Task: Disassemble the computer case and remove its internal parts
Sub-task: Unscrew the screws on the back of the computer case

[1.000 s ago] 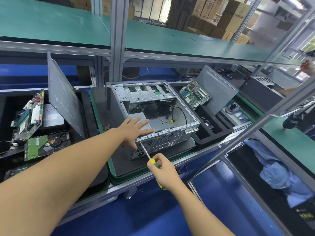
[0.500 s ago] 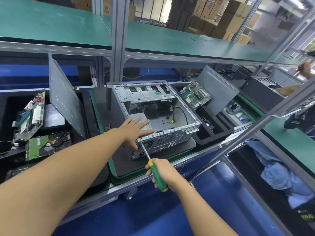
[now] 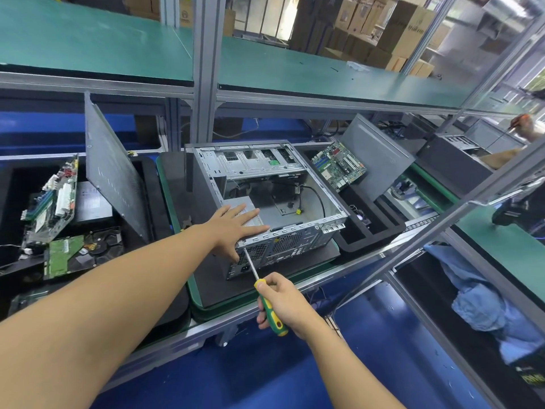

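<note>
An open grey computer case lies on its side on a dark pad in the middle of the bench, rear panel toward me. My left hand rests flat with straight fingers on the power supply at the case's near left corner. My right hand grips a green and yellow screwdriver. Its shaft points up and left, and the tip sits at the rear panel's upper left corner, just below my left hand. A black cable with a yellow plug lies inside the case.
A removed side panel leans at the left beside a black tray with a motherboard and a hard drive. At the right, another motherboard and a panel stand in a black foam tray. Another person's hand works at the far right.
My right hand has turned on the screwdriver handle, so more of the green grip shows now. The tip stays at the same corner. My left hand has not moved.
</note>
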Demonstrator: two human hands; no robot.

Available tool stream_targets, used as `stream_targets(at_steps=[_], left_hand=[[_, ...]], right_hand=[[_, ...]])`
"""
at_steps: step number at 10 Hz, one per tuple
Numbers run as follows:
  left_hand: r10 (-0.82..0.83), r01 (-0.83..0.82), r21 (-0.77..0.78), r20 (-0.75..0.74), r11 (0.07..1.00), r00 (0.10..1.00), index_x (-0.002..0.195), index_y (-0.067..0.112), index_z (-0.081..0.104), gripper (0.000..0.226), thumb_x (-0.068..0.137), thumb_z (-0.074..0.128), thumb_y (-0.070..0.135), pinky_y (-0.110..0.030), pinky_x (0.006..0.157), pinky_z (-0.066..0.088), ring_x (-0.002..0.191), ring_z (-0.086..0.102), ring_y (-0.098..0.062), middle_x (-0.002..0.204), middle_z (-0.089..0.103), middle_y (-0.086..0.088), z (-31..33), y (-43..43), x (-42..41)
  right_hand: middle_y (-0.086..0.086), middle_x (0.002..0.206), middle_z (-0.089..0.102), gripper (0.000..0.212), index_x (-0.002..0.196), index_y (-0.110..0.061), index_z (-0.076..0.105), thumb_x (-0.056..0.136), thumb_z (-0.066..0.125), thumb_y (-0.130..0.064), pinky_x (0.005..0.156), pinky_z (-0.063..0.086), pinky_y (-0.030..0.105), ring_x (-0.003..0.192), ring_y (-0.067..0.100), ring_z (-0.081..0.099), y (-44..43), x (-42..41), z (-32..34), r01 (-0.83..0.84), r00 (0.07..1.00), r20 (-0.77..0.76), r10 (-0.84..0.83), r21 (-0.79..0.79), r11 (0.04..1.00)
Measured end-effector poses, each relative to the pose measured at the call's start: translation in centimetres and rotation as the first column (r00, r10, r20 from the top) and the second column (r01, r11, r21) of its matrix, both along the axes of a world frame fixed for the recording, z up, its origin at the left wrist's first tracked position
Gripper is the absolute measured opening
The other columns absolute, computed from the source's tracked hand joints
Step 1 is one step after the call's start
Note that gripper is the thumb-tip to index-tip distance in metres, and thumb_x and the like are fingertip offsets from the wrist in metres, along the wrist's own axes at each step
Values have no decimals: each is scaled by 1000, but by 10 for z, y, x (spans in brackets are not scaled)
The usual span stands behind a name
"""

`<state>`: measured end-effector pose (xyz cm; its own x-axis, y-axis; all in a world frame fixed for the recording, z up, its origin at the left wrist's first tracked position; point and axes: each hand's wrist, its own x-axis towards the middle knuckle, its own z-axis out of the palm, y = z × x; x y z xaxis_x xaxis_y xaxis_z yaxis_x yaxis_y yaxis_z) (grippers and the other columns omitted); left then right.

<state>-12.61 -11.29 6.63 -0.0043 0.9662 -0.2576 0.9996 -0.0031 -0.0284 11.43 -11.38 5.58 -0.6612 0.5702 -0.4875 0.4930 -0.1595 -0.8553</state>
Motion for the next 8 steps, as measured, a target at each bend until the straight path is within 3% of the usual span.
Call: stream_targets(at_steps=[3, 5, 6, 8], left_hand=[[5, -5, 3, 7, 1000, 1000, 151, 55, -12, 109, 80, 71, 59, -53, 121, -5, 152, -15, -29, 164, -23, 3, -2, 0, -1], [7, -7, 0, -2, 1000, 1000, 151, 54, -11, 108, 80, 71, 58, -52, 120, -4, 152, -14, -30, 164, -22, 3, -1, 0, 0], [9, -9, 0, -7, 1000, 1000, 151, 54, -12, 108, 80, 71, 58, -52, 120, -4, 152, -13, -30, 164, -22, 4, -1, 1, 0], [12, -12, -2, -14, 1000, 1000, 151, 54, -13, 109, 80, 71, 59, -53, 120, -4, 152, -14, -31, 164, -22, 3, -2, 2, 0]], right_hand=[[5, 75, 55, 26, 97, -16, 40, 96, 62, -29, 45, 48, 30, 48, 18, 53, 2, -2, 0, -9, 999, 43, 4, 113, 994], [8, 74, 69, 21, 111, -12, 52, 103, 47, -31, 48, 46, 28, 50, 17, 52, 3, -7, 3, 70, 997, 26, -69, -34, 997], [11, 74, 69, 26, 113, -8, 60, 102, 39, -19, 48, 46, 27, 50, 17, 52, 5, -8, 5, 66, 998, 11, -65, -88, 994], [11, 79, 62, 20, 116, -8, 61, 105, 47, -17, 56, 54, 35, 58, 21, 58, 6, -2, 2, 49, 997, -50, -52, -43, 998]])
